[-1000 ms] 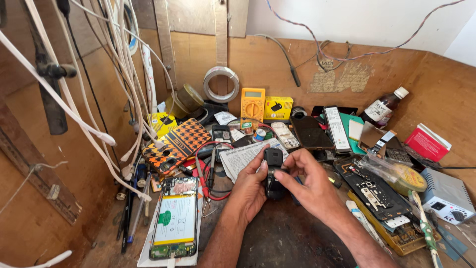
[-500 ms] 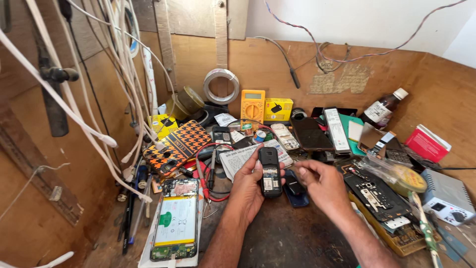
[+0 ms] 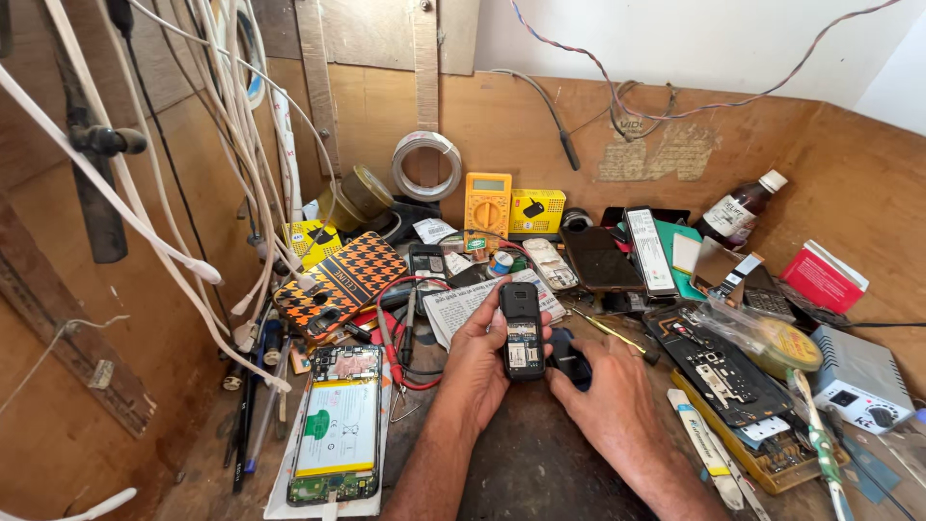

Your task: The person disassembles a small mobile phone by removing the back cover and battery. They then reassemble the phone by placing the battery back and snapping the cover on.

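Note:
My left hand [image 3: 477,362] holds a small black bar phone [image 3: 522,330] upright, its back open and the inner label showing. My right hand [image 3: 606,386] rests palm down on the wooden bench just right of the phone, its fingers over a dark blue-black part [image 3: 567,359] lying there. Whether those fingers grip the part I cannot tell. Both forearms reach in from the bottom edge.
An opened smartphone [image 3: 338,439] with its battery showing lies at left, beside red probe leads [image 3: 395,338]. A yellow multimeter [image 3: 487,205], a tape roll [image 3: 425,164], phones, a circuit board [image 3: 719,371], a brown bottle [image 3: 741,207] and a grey station [image 3: 858,376] crowd the bench. White cables [image 3: 193,145] hang at left.
Both hands were together on the phone a second ago. My right hand has let go and dropped to the bench onto the dark part, while my left hand keeps the phone upright.

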